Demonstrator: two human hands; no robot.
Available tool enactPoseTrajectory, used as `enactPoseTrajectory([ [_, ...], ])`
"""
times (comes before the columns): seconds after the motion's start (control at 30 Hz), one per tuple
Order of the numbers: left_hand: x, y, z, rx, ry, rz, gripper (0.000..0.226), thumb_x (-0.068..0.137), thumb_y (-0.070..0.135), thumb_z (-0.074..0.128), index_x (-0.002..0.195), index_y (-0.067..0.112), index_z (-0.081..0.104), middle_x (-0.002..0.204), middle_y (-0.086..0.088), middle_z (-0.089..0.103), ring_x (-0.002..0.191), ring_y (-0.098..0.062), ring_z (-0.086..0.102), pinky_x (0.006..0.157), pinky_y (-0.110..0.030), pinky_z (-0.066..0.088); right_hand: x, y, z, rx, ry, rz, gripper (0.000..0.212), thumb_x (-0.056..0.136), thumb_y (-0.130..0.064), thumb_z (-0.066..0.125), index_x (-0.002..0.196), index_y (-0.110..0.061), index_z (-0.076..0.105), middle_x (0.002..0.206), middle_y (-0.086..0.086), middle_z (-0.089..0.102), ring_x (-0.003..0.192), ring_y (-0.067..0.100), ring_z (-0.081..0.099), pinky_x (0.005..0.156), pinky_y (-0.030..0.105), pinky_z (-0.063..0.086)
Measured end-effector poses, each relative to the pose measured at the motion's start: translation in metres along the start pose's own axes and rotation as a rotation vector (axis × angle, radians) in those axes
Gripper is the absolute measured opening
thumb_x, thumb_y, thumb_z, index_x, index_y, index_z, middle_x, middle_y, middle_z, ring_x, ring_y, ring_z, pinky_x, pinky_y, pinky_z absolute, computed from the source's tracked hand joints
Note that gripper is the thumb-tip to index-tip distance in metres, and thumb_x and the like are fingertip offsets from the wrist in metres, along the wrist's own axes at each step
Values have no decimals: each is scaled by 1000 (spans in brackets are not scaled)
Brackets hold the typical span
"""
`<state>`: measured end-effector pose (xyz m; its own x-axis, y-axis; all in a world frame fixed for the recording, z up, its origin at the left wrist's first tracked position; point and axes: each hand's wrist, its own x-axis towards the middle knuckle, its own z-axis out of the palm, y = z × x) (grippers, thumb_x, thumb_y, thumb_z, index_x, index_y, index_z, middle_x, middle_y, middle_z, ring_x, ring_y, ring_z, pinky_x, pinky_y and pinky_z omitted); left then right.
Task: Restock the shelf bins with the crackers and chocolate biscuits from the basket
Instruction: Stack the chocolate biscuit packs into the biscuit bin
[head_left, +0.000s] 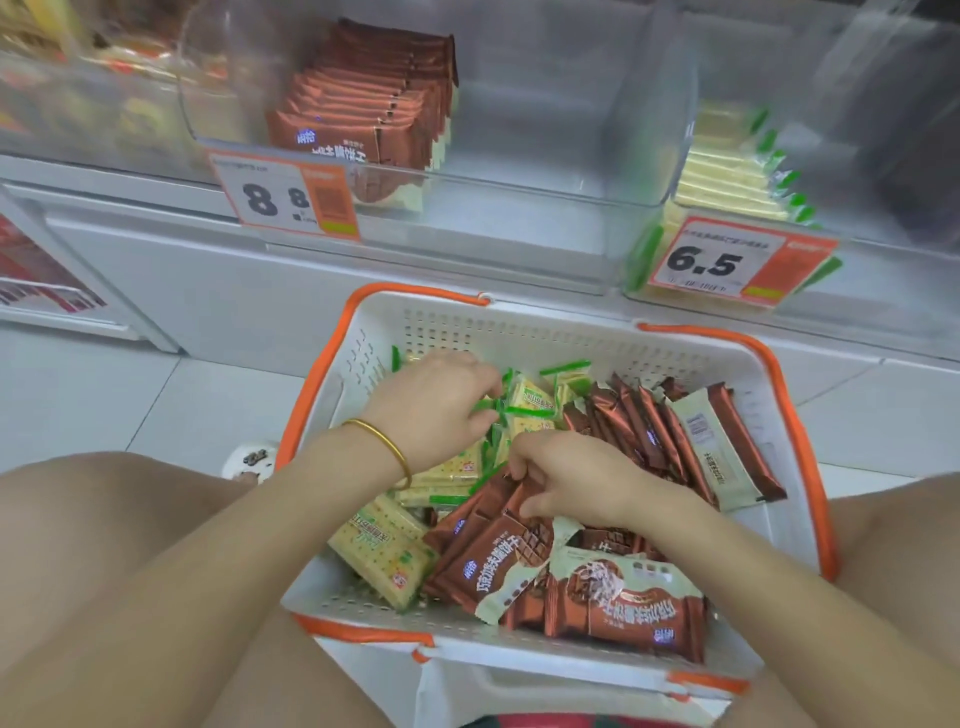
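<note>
White tiled shop floor lying below clear shelf bins (519, 189), one holding brown packets, one yellow. The basket (519, 317) is sitting between the person's knees, carrying crackers (384, 551) on its left and chocolate biscuits (623, 608) on its right. The left hand (436, 410) is gripping green-edged crackers; the right hand (571, 478) is pinching chocolate biscuits
</note>
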<state>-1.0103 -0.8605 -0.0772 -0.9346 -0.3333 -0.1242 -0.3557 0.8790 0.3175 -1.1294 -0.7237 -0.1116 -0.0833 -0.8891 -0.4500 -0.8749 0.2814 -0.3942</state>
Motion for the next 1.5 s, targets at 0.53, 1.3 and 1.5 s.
enactPoseTrajectory([
  [0.53, -10, -19, -63, -704, -149, -56, 9, 80, 15, 73, 87, 19, 68, 77, 6, 69, 69, 1, 63, 68, -17, 52, -29, -15, -113, 826, 174, -33, 14, 83, 1, 65, 80, -10, 57, 69, 7, 66, 63, 18, 63, 59, 31, 54],
  [1.3, 15, -95, -106, 47, 723, -164, 36, 75, 33, 46, 93, 9, 66, 92, -10, 61, 93, -35, 56, 84, -45, 46, 170, -106, -213, -276, 540, 4, 28, 78, -22, 73, 103, -14, 62, 110, 6, 61, 101, 26, 59, 72, 28, 44],
  [1.5, 13, -94, -107, 72, 693, -158, 33, 75, 29, 45, 93, 10, 65, 87, -8, 59, 91, -35, 56, 87, -49, 45, 175, -118, -210, -566, 586, 96, 17, 85, -33, 63, 95, -20, 59, 107, 1, 63, 102, 26, 61, 67, 29, 38],
])
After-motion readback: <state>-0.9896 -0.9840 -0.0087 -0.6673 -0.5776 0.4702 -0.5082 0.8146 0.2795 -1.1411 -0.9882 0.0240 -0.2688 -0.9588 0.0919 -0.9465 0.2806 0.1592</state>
